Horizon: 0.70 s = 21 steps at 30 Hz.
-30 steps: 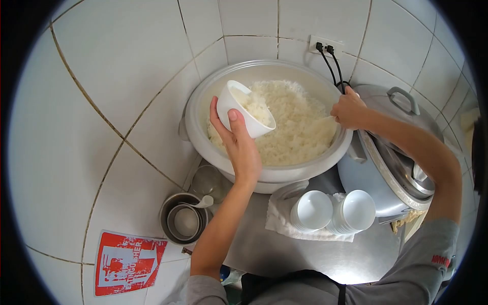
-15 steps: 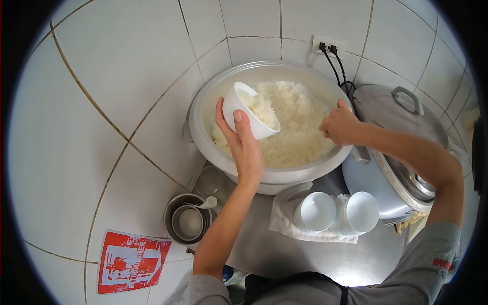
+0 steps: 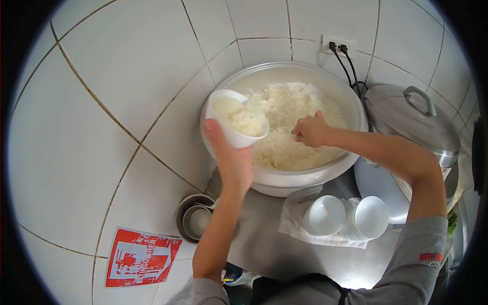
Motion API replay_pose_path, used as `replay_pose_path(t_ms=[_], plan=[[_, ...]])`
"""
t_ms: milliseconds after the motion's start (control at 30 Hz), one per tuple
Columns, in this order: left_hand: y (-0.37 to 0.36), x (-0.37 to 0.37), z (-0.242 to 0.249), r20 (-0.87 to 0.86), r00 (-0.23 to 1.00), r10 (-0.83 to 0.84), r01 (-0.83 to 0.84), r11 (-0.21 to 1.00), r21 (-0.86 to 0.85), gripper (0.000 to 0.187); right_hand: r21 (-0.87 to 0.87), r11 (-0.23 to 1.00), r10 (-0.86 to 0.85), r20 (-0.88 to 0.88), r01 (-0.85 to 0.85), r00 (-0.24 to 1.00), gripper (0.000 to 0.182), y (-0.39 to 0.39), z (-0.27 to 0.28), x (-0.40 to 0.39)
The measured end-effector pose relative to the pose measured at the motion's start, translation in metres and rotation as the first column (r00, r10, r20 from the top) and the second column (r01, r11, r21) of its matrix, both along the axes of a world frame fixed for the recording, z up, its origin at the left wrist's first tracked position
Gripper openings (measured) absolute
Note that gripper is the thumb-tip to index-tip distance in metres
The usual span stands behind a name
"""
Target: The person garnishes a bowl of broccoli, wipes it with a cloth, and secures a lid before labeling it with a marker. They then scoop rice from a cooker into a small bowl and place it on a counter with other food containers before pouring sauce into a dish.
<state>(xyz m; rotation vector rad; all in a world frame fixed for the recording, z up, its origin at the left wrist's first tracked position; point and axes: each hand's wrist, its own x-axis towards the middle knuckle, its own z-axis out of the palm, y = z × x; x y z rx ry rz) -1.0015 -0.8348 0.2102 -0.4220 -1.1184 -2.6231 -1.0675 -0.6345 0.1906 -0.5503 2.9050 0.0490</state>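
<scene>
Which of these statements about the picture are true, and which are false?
1. The left hand holds a white bowl containing rice. True.
2. The right hand is on the domed lid. False: it is over the big pot.
3. Two black plugs are in the wall socket. True.
4. The stacked bowls stand inside the big pot. False: they stand on a cloth beside it.
5. The wall sign is green. False: it is red and white.

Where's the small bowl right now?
Head view: the small bowl, with rice in it, is in the left hand, tilted over the left side of the pot.
</scene>
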Motion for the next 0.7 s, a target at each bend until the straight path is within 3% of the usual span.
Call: replay_pose_path(t_ms=[67,133,200,267,333,400,433,533,600,633,700], plan=[[-0.016,0.004,0.01,-0.001,0.996,0.093,-0.091,0.972,-0.219,0.072,-0.079,0.996,-0.034,0.017,0.036,0.999,0.02,-0.008,-0.009,-0.009],[-0.025,0.008,0.017,0.035,0.992,0.125,-0.113,0.964,-0.24,0.07,-0.162,0.985,-0.057,0.035,0.062,0.998,0.021,-0.015,-0.014,-0.015],[-0.037,0.009,0.02,0.063,0.985,0.162,-0.142,0.957,-0.252,0.069,-0.305,0.949,-0.029,0.185,0.085,0.982,0.028,-0.021,-0.011,-0.02],[-0.048,0.006,0.016,0.101,0.993,0.059,-0.033,0.97,-0.243,0.065,-0.383,0.921,0.01,0.199,0.068,0.98,0.03,-0.023,-0.012,-0.026],[-0.049,0.007,0.015,0.134,0.984,0.115,-0.076,0.961,-0.267,0.063,-0.457,0.887,0.043,0.208,0.058,0.977,0.033,-0.018,-0.015,-0.032],[-0.049,0.008,0.018,0.16,0.973,0.167,-0.117,0.952,-0.283,0.062,-0.672,0.732,0.112,0.281,0.112,0.953,0.035,-0.006,-0.016,-0.042],[-0.049,0.009,0.019,0.147,0.972,0.185,-0.137,0.948,-0.286,0.061,-0.67,0.735,0.113,0.273,0.105,0.955,0.035,-0.001,-0.008,-0.042],[-0.038,0.008,0.023,0.149,0.969,0.199,-0.152,0.948,-0.281,0.058,-0.679,0.73,0.028,0.147,0.08,0.989,0.04,0.018,0.031,-0.039],[-0.023,0.004,0.028,0.161,0.968,0.193,-0.144,0.951,-0.273,0.057,-0.637,0.771,-0.076,-0.069,0.015,0.995,0.033,0.026,0.07,-0.026],[-0.012,0.001,0.03,0.234,0.959,0.163,-0.108,0.967,-0.23,0.058,-0.631,0.775,-0.082,-0.079,0.013,0.994,0.033,0.026,0.092,-0.016],[0.01,-0.01,0.029,0.296,0.949,0.112,-0.06,0.982,-0.178,0.059,-0.346,0.938,-0.153,-0.358,0.021,0.921,0.017,0.02,0.127,0.004]])
